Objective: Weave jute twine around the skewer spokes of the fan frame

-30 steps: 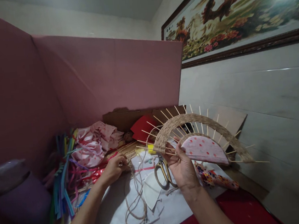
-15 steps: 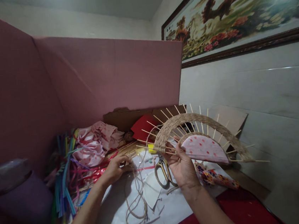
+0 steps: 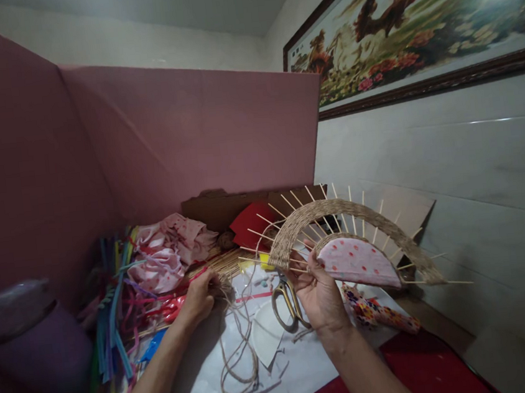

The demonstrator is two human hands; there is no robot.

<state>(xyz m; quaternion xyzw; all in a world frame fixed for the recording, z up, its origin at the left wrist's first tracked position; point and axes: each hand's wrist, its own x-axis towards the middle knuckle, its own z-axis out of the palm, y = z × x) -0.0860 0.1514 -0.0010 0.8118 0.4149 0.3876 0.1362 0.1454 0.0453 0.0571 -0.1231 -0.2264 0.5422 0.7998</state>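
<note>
My right hand (image 3: 317,284) grips the left end of a half-round woven fan (image 3: 339,208). Thin sticks radiate through its twine band, and a pink dotted fabric half-disc (image 3: 356,264) forms the centre. At the left, my left hand (image 3: 201,298) has its fingers curled at a bunch of twine (image 3: 225,286); the exact grip is partly hidden. Loose loops of twine (image 3: 255,360) trail from there over the white sheet, and one strand rises toward the fan's left end. Scissors (image 3: 289,306) with bronze-coloured handles lie just left of my right hand.
A white paper piece (image 3: 268,333) and twine scraps lie on the white sheet (image 3: 198,384). Pink fabric (image 3: 168,244), colourful strips (image 3: 111,319) and thin sticks pile up at the left. Floral fabric (image 3: 378,312) lies at the right, near dark red material (image 3: 430,366).
My left hand has shifted a little to the left, leaving more of the twine bunch in sight. My right hand and the fan have stayed almost still.
</note>
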